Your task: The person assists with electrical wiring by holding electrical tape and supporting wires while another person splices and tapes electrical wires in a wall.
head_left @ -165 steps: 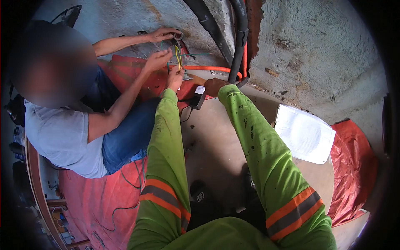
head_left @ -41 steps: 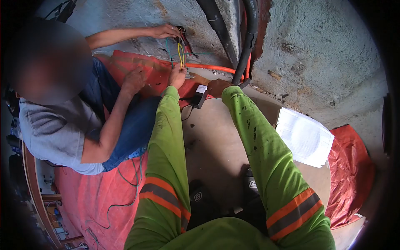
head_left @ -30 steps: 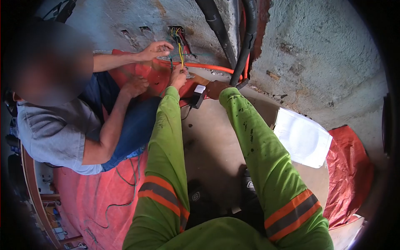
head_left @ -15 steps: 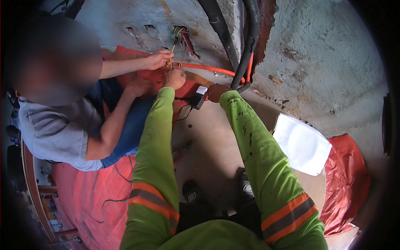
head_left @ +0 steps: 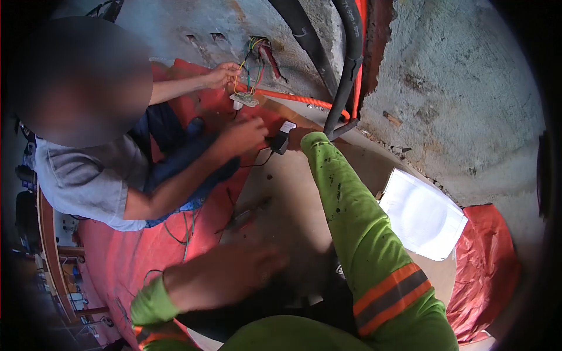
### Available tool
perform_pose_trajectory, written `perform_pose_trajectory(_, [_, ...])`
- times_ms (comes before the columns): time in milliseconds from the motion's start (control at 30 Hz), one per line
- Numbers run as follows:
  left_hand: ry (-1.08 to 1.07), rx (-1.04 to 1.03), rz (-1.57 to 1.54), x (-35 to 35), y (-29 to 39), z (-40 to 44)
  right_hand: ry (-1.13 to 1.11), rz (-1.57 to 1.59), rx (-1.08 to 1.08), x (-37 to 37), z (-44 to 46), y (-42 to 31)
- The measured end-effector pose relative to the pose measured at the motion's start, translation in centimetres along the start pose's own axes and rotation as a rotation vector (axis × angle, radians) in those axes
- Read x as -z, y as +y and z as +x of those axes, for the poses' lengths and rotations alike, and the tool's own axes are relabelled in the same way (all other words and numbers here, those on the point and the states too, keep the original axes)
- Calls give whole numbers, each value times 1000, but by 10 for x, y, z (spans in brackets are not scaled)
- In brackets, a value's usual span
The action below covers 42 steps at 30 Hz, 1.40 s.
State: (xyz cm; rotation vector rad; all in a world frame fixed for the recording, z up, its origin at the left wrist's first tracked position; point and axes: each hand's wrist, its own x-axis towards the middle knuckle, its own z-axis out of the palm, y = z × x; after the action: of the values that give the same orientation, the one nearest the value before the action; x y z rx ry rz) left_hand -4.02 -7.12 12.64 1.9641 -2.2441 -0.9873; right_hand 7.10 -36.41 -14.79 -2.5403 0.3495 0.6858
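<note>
My left hand (head_left: 225,275) is low in the view, close to my body, and blurred by motion; its fingers are smeared. My right hand (head_left: 298,138) is beside a black box with a white label (head_left: 281,138), its fingers mostly hidden behind the sleeve and the box. Yellow and green wires (head_left: 248,64) run from an opening in the wall (head_left: 260,44) down to a pale socket plate (head_left: 244,99). A co-worker's hand (head_left: 223,75) pinches a yellow wire, and the co-worker's other hand (head_left: 249,136) hovers left of the black box.
An orange conduit (head_left: 293,97) runs along the wall's foot to thick black pipes (head_left: 351,64). White papers (head_left: 421,213) lie at the right, near a crumpled red sheet (head_left: 489,263). The co-worker (head_left: 88,175) sits at the left on red sheeting (head_left: 111,245).
My left hand has left the wires and come back toward my body. The co-worker's lower hand has moved right, toward the black box. The socket plate now shows. My right hand stays by the box.
</note>
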Motion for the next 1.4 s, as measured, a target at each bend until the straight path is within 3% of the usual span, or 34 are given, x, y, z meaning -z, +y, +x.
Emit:
perform_pose_trajectory(67, [-182,76,-56,11,31,-16,-306,52,17,-9,28,11])
perform_pose_trajectory(167, [4,99,-163,0,47,-29,-772,129,38,-31,83,32])
perform_pose_trajectory(233, [77,150,-195,-8,51,-31,-888,156,1,-37,78,32])
perform_pose_trajectory(333, [163,225,-232,-29,45,-28,-850,118,-46,-42,66,31])
perform_pose_trajectory(400, [176,301,-222,-42,36,-27,-954,33,26,-35,69,31])
perform_pose_trajectory(600, [169,591,-188,-49,1,-34,-659,43,-56,-52,62,45])
perform_pose_trajectory(667, [180,612,-192,-43,-7,-34,-686,33,-51,-47,56,44])
perform_pose_trajectory(733, [254,520,-135,-41,-16,-32,-693,175,-169,-48,43,40])
perform_pose_trajectory(867, [376,365,-190,-51,-28,-31,-597,191,-188,-34,17,26])
perform_pose_trajectory(1067, [171,441,-180,-54,-34,-44,-424,192,-104,-34,34,49])
perform_pose_trajectory(1167, [239,492,-154,-52,-34,-46,-307,164,-49,-33,32,50])
perform_pose_trajectory(1400, [293,329,-103,-58,-37,-44,14,52,13,-28,38,45])
